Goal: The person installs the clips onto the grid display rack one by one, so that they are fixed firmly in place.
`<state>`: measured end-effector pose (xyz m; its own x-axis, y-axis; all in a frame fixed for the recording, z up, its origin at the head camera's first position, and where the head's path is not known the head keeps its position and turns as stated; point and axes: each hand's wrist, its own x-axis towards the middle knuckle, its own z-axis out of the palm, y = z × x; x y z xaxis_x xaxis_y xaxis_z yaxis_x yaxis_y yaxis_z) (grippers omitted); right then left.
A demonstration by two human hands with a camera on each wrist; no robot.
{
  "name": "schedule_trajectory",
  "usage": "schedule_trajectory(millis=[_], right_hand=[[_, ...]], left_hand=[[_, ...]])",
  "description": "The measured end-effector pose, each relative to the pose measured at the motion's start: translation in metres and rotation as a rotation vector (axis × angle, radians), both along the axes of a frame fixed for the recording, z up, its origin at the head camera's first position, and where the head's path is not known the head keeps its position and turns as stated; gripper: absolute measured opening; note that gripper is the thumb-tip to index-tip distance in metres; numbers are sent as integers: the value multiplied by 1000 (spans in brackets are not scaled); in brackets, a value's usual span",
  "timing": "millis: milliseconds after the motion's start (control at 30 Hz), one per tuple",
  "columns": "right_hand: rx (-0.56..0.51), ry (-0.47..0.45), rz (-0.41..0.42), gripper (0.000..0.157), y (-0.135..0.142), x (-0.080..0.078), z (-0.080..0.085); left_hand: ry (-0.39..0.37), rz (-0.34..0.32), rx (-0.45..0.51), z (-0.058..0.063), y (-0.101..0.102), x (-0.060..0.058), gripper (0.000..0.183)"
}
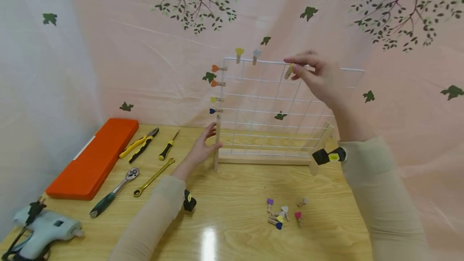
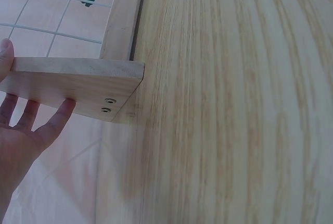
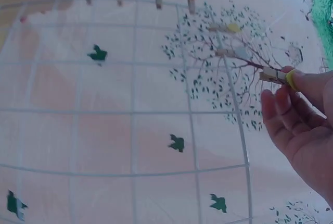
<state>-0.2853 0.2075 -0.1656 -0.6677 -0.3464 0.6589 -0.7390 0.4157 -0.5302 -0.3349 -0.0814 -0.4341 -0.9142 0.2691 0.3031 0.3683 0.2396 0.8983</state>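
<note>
A white wire grid (image 1: 275, 62) stands upright in a wooden stand. My right hand (image 1: 320, 75) pinches a small wooden clothespin (image 3: 273, 75) with a yellow heart between thumb and fingers, near the grid's top wire. My left hand (image 1: 200, 148) grips the stand's left upright (image 2: 78, 86), thumb on one face and fingers on the other. Along the top wire are a yellow-heart clothespin (image 1: 239, 53) and a pale-heart clothespin (image 1: 256, 54). Orange, yellow and blue heart clothespins (image 1: 215, 68) line the grid's left side. Several loose clothespins (image 1: 298, 216) lie on the table in front.
At the left lie an orange case (image 1: 98, 156), pliers (image 1: 143, 144), a screwdriver (image 1: 166, 150), a ratchet (image 1: 112, 196) and a golden wrench (image 1: 154, 177). A glue gun (image 1: 47, 228) with its cord sits at the near left corner. A printed curtain (image 1: 163, 71) hangs behind the table.
</note>
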Motion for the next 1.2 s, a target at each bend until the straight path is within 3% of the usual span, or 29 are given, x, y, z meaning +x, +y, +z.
schedule_trajectory(millis=[100, 200, 400, 633, 733, 867, 967, 1100, 1200], right_hand=[[65, 60, -164, 25, -4, -13, 18], [79, 81, -230, 24, -8, -27, 27], [105, 90, -253, 18, -16, -47, 28], [148, 7, -251, 18, -18, -56, 20], [151, -4, -242, 18, -18, -57, 19], [140, -14, -218, 18, -19, -55, 20], [150, 17, -207, 21, -22, -43, 21], [105, 149, -185, 20, -24, -23, 19], [71, 263, -100, 15, -22, -10, 13]], left_hand=[[-3, 2, -12, 1, -1, 0, 76], [-18, -15, -1, 8, -1, 5, 76], [-35, -33, 23, 20, -1, 14, 76], [13, -10, -5, 4, -1, 3, 77], [37, -3, 10, 2, -1, 0, 77], [34, 0, 12, 4, -1, 0, 77], [21, 5, -3, 4, -2, 0, 77], [24, -5, 1, 3, -2, 0, 78], [40, -17, 20, 2, -2, 0, 78]])
